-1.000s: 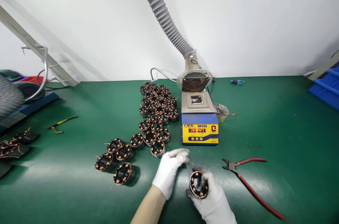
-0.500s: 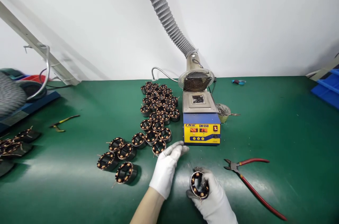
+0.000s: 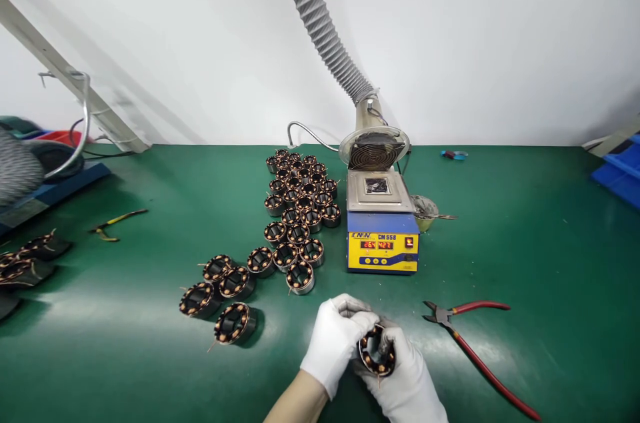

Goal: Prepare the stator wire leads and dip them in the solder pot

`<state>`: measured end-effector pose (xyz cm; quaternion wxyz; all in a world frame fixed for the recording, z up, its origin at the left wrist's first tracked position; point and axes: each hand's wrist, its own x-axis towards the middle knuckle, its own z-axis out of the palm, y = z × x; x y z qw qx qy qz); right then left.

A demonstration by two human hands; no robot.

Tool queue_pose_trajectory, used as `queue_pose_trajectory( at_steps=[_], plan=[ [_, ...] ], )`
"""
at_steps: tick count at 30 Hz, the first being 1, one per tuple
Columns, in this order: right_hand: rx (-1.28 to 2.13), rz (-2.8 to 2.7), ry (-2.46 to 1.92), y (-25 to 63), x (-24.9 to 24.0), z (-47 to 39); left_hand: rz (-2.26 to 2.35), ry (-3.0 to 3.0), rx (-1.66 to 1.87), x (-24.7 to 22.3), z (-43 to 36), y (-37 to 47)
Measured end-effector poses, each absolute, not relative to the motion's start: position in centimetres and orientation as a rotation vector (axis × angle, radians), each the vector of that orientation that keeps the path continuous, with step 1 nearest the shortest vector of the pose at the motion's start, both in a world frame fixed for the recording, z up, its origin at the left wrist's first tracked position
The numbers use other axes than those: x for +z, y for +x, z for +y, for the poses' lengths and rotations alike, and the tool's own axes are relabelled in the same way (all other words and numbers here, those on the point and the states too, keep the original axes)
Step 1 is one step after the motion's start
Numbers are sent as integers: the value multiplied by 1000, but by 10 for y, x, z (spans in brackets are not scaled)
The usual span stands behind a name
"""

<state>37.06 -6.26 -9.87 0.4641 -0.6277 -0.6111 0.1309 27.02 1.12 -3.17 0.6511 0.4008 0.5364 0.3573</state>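
Note:
My right hand (image 3: 407, 373), in a white glove with dark-stained fingers, grips a black ring-shaped coil part (image 3: 366, 361) with copper windings. Its fingers go into and around the ring. My left hand (image 3: 337, 339), also white-gloved, has its fingers pinched together at the ring's upper left edge; whatever lies between the fingertips is too small to tell. Left of my hands stand several similar coil rings (image 3: 300, 277) in a group. Beyond my hands is a blue and yellow solder pot (image 3: 383, 253) with lit red digits.
Red-handled cutters (image 3: 483, 356) lie open at the right. A small bowl (image 3: 424, 209) sits beside the solder pot, under a grey hose (image 3: 320, 16). More coil rings (image 3: 27, 271) and yellow-handled pliers (image 3: 117, 223) are at the left; a blue bin (image 3: 620, 166) stands far right.
My left hand has moved right and nearer to me, from beside the coil group to the held ring, and its fingers have closed. My right hand still holds the ring.

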Motion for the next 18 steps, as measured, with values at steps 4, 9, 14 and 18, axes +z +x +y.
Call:
queue_pose_trajectory(
  at_steps=[4,9,14,18],
  plan=[
    [329,-1502,-1543,371,-102,-62,1146,934,834,-34,14,263],
    [355,-1508,-1549,371,-103,-63,1121,955,702,-26,15,271],
    [344,-1509,-1538,373,-103,-65,1114,840,972,-21,26,263],
    [386,-1484,-1549,373,-105,-68,1216,960,1022,-15,38,241]
  ],
)
